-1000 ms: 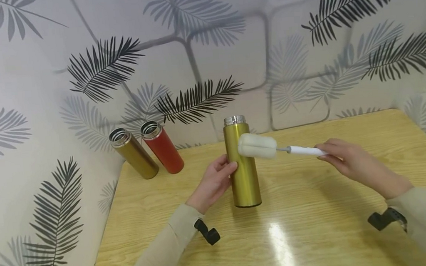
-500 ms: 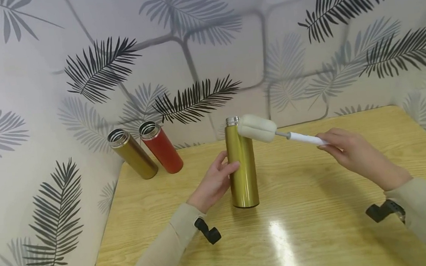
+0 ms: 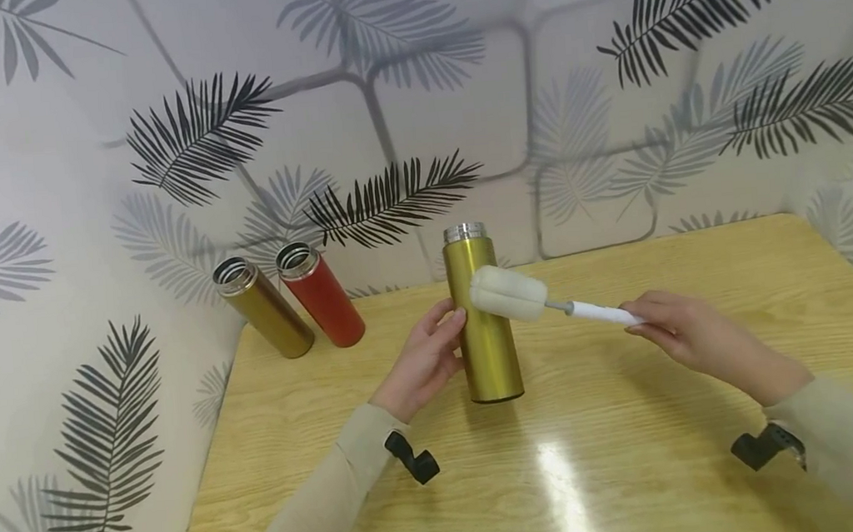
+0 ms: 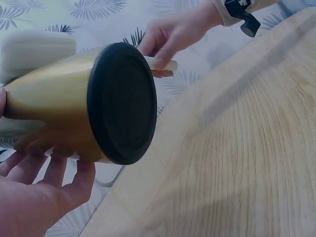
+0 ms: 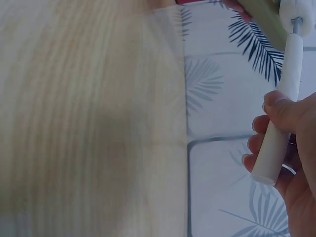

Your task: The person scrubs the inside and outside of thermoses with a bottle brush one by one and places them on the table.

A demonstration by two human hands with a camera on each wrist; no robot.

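Note:
In the head view my left hand grips a gold thermos bottle around its left side. The bottle has a bare steel neck at the top and stands nearly upright, its base raised above the table. Its round black bottom faces the left wrist camera. With my right hand I hold a bottle brush by its white handle, thumb along one side and fingers around the other. The brush's cream sponge head overlaps the bottle's upper body in the head view.
A second gold bottle and a red bottle, both lidless, stand at the table's back left corner. The wooden table meets a wall with a leaf pattern behind and at the left.
The brush head rises to the bottle's neck, then drops back to its upper body. My right hand lowers slightly with it. The bottle lifts and tilts a little in my left hand.

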